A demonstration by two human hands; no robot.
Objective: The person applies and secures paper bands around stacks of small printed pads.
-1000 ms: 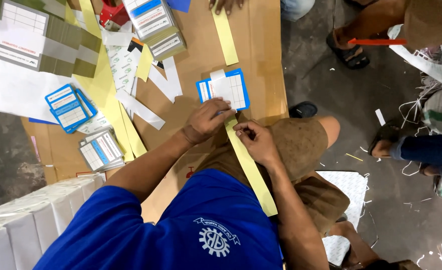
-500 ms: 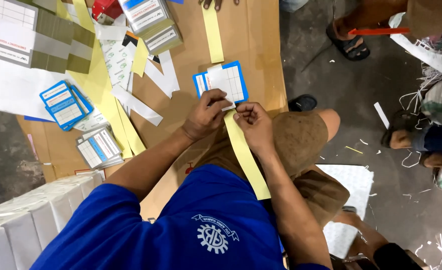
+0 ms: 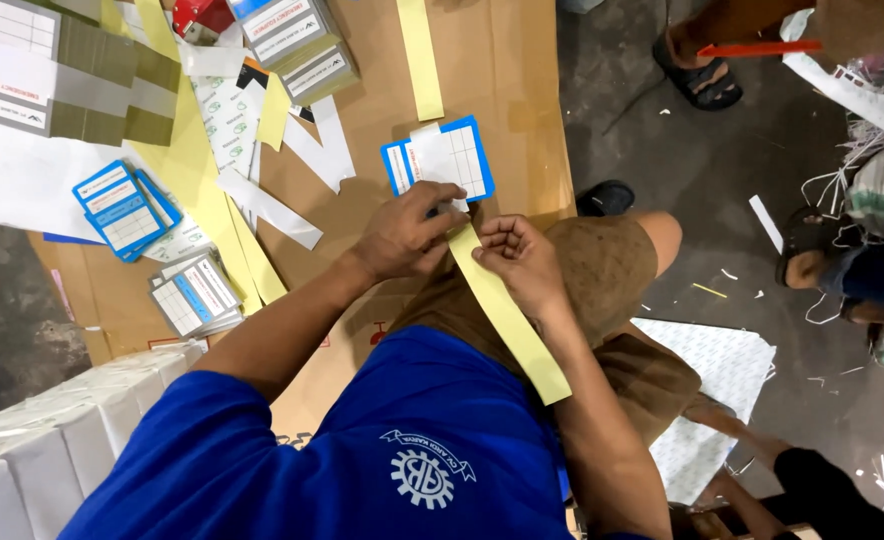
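Note:
My left hand (image 3: 407, 232) presses down on the lower edge of a blue-bordered white label card (image 3: 442, 160) lying on the brown cardboard sheet (image 3: 502, 90). My right hand (image 3: 517, 255) pinches the upper end of a long pale yellow backing strip (image 3: 510, 320), which runs diagonally down over my lap. The two hands almost touch where the strip meets the card. A second yellow strip (image 3: 420, 60) lies on the cardboard just beyond the card.
To the left lie a stack of blue cards (image 3: 122, 208), a pile of grey-edged cards (image 3: 194, 293), white strips (image 3: 267, 205), yellow paper and flat boxes (image 3: 297, 40). White cartons (image 3: 32, 440) stand at lower left. Other people's feet (image 3: 697, 75) rest on the concrete floor at right.
The view has shifted so card and hands sit slightly higher and left. My left hand has slid up onto the card's lower edge, and the right hand has followed with the strip.

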